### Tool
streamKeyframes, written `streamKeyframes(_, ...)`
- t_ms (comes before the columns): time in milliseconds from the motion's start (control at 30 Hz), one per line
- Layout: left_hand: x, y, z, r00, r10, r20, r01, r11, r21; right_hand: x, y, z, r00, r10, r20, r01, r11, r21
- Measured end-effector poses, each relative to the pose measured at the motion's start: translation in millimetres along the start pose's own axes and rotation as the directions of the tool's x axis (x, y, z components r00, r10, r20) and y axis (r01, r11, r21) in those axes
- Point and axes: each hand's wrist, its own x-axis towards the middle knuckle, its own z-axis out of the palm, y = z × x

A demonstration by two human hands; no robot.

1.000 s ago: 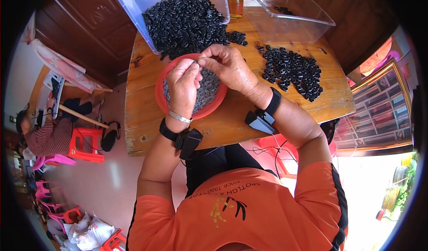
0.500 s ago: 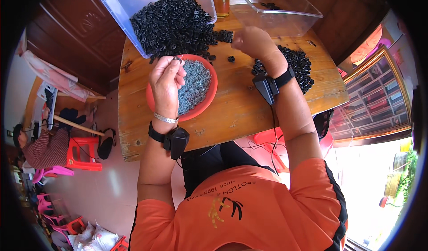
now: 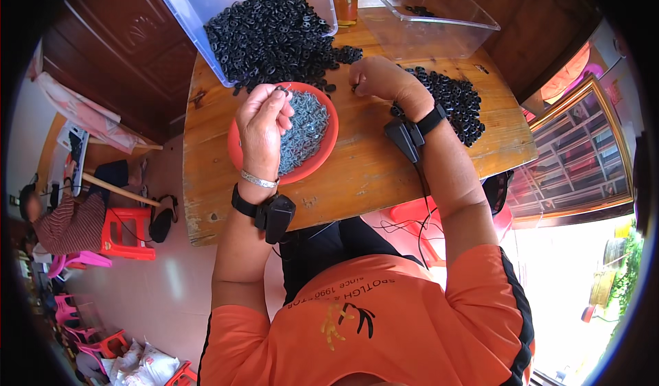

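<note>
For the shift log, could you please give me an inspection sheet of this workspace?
Surface: wooden table, worn, chipped at its near-left corner.
Job's things: red bowl of small grey metal parts; black rings spilling from a clear bin; second ring pile on the right.
Clutter: empty clear tub, jar.
Grip: left hand pinches a small piece over the bowl; right hand closed at the rings.
Cables: thin wires below the wrist devices.
Surroundings: red stool, seated person at left.
</note>
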Motion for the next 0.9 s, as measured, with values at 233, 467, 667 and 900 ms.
streamKeyframes(233, 1.1, 0.7, -3.2, 1.000, -0.018, 0.006, 0.018, 1.000, -0.014, -0.5, -18.6, -4.1, 0.976, -0.064, -0.207, 0.094, 0.985, 0.143)
streamKeyframes(467, -0.6, -6.6, 2.4, 0.976, -0.086, 0.199, 0.043, 0.976, 0.212, -4.8, -43.1, -15.5, 0.988, -0.144, 0.049, 0.062, 0.676, 0.734)
streamKeyframes(667, -1.8, -8.8, 5.9, 0.963, -0.009, 0.271, -0.063, 0.964, 0.256, -9.1, -66.2, -7.7, 0.972, -0.230, 0.045, 0.114, 0.635, 0.764)
streamKeyframes(900, -2.1, -5.5, 4.9, 0.969, -0.043, 0.242, -0.016, 0.972, 0.236, -8.0, -65.0, -8.1, 0.978, -0.196, 0.065, 0.087, 0.677, 0.731)
